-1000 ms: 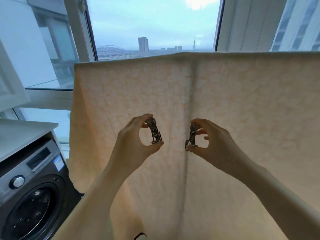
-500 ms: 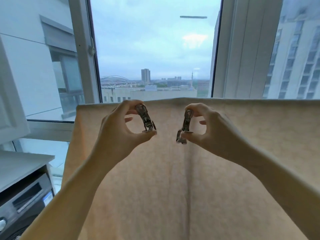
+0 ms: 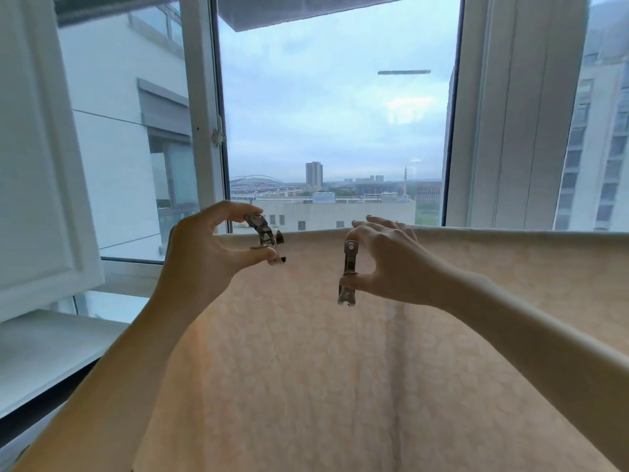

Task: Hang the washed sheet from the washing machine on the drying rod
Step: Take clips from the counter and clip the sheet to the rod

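I have the pale peach, faintly patterned cotton sheet [image 3: 357, 369] already draped over the drying rod, which it hides entirely; its folded top edge runs level across the lower part of the tall white-framed window [image 3: 333, 114] and the cloth falls straight down in front of me. So hanging is done, I judge, and I am now at the pinning step.

My left hand [image 3: 204, 253] is curled into a ring, thumb and forefinger pinched on a small silver metal spring clip [image 3: 263, 233], whose jaws stand apart and tilt toward the top edge, just at it. My right hand [image 3: 388, 264] holds a second silver metal clip [image 3: 348, 272] upright between thumb and forefinger, its jaws pointing down and hanging in front of the cloth, below the edge; its other fingers are spread, their tips resting on the fold.

Next, I reckon, each clip must be pressed open wide, brought over the fold so it straddles both layers and the rod beneath, then released. The right clip needs turning first. Bunched cloth could stop the jaws seating.
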Demonstrator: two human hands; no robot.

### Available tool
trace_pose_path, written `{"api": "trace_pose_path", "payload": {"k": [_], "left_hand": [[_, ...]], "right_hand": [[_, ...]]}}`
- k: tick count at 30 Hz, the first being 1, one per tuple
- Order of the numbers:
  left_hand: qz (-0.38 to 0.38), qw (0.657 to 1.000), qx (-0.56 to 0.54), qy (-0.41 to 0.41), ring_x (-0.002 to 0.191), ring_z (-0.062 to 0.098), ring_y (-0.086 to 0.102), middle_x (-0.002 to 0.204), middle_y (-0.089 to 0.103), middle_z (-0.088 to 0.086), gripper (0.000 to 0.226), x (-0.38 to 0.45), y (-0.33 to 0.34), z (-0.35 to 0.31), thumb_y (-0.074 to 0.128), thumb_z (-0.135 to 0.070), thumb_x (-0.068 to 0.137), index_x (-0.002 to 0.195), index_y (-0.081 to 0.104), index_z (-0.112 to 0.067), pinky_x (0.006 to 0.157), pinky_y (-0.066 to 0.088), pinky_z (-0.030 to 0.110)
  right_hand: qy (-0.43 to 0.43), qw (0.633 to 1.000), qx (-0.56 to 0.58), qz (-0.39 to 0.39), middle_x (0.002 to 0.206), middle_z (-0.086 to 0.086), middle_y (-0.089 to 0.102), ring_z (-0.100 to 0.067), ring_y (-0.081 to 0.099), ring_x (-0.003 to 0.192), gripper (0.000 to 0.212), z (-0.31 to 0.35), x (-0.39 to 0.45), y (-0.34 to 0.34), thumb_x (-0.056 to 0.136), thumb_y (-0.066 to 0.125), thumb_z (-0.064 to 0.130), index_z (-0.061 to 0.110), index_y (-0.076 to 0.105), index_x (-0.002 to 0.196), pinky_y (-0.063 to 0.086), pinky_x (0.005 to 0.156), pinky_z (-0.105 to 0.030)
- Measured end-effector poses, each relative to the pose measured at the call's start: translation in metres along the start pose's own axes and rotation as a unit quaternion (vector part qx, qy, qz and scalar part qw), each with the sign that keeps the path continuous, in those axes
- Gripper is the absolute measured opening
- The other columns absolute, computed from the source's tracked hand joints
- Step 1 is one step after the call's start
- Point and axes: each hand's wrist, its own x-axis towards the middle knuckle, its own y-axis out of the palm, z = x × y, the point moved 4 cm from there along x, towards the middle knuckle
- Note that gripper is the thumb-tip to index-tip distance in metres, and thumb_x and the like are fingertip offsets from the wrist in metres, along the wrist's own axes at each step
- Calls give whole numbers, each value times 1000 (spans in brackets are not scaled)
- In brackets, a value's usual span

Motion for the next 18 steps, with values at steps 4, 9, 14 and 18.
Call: {"api": "trace_pose_path", "payload": {"k": [4, 9, 14, 18], "left_hand": [[-4, 1000, 7, -6, 89, -10, 60, 98, 67, -14, 47, 8, 1, 9, 86, -30, 56, 99, 70, -25, 83, 30, -7], [-1, 1000, 19, -8, 89, -10, 59, 95, 68, -13, 47, 21, 3, 18, 88, -29, 56, 100, 71, -26, 79, 32, -6], [25, 999, 19, -7, 91, -4, 60, 94, 63, -22, 52, 38, 7, 21, 81, -43, 53, 101, 66, -32, 79, 40, 6], [35, 999, 24, 7, 89, -1, 60, 93, 62, -22, 50, 49, 6, 21, 82, -42, 55, 101, 64, -34, 77, 45, 16]], "right_hand": [[-3, 999, -30, -19, 139, -2, 48, -21, 34, 132, 63, 0, 2, 1, 77, 65, 58, 17, 52, 123, 23, 108, -37], [-11, 999, -49, -7, 134, -2, 50, -22, 38, 127, 59, 3, 2, 1, 77, 66, 55, 16, 53, 119, 26, 108, -38], [-17, 998, -65, 0, 143, -3, 43, -21, 30, 135, 65, 3, 0, 4, 76, 66, 57, 16, 50, 124, 20, 113, -42], [-14, 996, -85, 4, 148, -2, 36, -20, 24, 139, 68, 1, 0, 5, 77, 66, 58, 16, 48, 127, 18, 115, -44]]}}
